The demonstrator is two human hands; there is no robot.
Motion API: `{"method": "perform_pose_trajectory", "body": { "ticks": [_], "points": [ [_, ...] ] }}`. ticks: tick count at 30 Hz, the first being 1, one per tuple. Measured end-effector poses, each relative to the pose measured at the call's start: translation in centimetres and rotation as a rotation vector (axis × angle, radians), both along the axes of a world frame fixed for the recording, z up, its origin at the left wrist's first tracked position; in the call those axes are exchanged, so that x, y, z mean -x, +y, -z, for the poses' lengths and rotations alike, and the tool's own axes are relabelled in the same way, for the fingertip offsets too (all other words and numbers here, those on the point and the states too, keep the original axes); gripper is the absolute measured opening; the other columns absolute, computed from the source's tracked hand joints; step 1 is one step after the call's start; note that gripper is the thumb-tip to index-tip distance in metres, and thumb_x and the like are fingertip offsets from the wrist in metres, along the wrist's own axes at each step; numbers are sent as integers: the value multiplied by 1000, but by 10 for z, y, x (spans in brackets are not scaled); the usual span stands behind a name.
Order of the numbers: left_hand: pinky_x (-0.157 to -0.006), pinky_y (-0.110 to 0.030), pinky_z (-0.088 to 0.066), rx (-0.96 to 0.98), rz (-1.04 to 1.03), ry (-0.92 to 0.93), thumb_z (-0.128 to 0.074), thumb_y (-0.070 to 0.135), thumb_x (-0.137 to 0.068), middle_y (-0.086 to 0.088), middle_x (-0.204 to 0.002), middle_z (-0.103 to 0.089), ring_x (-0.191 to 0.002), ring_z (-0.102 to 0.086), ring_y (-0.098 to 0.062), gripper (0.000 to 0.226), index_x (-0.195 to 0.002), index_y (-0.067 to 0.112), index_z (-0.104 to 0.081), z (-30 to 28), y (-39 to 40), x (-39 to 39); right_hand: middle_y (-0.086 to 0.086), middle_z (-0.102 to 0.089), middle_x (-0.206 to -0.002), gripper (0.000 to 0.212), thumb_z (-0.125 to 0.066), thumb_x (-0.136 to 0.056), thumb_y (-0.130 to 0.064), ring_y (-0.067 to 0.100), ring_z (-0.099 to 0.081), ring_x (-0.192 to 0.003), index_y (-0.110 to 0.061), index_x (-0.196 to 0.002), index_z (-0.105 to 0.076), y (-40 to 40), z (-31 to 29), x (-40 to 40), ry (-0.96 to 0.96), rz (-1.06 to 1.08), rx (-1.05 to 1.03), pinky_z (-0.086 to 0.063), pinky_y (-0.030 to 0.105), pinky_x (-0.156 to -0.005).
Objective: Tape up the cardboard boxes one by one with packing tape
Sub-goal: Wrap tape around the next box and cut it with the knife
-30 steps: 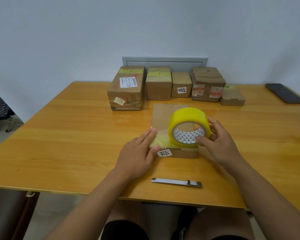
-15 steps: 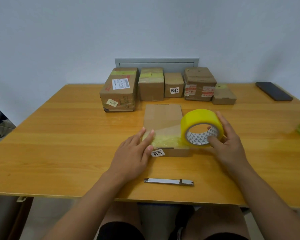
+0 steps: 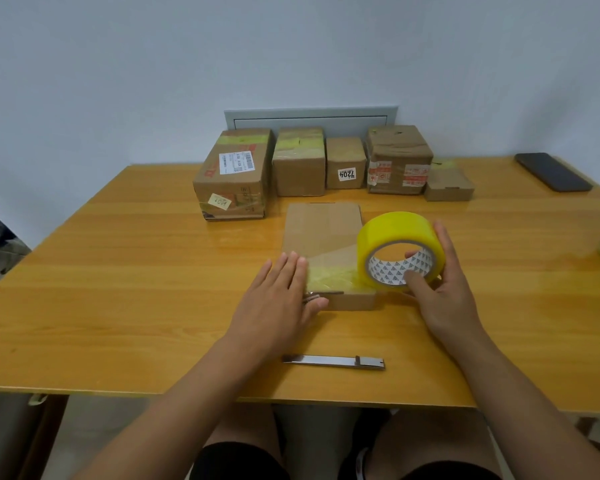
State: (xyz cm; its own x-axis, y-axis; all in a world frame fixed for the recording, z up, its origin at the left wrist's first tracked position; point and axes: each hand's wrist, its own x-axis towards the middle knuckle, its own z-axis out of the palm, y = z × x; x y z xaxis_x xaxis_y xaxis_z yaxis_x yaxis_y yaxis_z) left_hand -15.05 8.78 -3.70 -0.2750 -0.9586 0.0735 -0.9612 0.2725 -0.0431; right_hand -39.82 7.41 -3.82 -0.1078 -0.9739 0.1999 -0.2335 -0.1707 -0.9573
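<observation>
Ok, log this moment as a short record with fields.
box in work: flat cardboard box, near the table's middle
tape: yellow strip across the box's near end
left hand: flat on the box's left edge
right hand: grips the yellow tape roll at the box's right edge
cutter: lies untouched near the front edge
back row: five boxes

A flat cardboard box (image 3: 321, 233) lies mid-table, yellow tape roll (image 3: 400, 249) upright, seemingly overhanging its right edge.
</observation>
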Motion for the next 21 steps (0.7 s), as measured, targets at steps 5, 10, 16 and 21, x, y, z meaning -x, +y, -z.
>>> {"method": "perform_pose_trajectory", "body": {
  "ticks": [5, 10, 16, 21],
  "points": [
    [-117, -34, -1, 29, 34, -33, 6, 59, -92, -15, -161, -22, -150, -16, -27, 82, -157, 15, -17, 2, -2, 0, -10, -48, -131, 86, -64, -92, -11, -16, -50, -101, -44, -153, -13, -3, 4, -2, 21, 0, -38, -45, 2, -70],
    [-120, -38, -14, 47, 12, -23, 8, 55, -91, -15, -160, -24, -150, -19, -27, 81, -156, 17, -22, 1, -1, -7, -6, -53, -128, 78, -65, -92, -11, 4, -58, -107, -35, -152, -21, -10, 5, -10, -74, -73, -85, -59, 24, -77],
    [-111, -19, 9, 31, 26, 119, -18, 41, -106, -3, -164, 1, -142, 8, -4, 60, -156, 11, -9, -9, 2, -24, -10, -55, -118, 59, -61, -94, -8, 10, -63, -99, -35, -139, -32, -17, 6, -40, -182, -93, -138, -58, 22, -69],
    [-115, -25, 12, -13, 17, 78, -18, 54, -103, -8, -163, 14, -151, 9, -17, 70, -155, 18, 11, -9, 3, -17, -1, -55, -124, 63, -60, -95, -9, 7, -67, -90, -24, -148, -29, -16, 10, -44, -175, -46, -136, -59, 26, -72]
  ]
}}
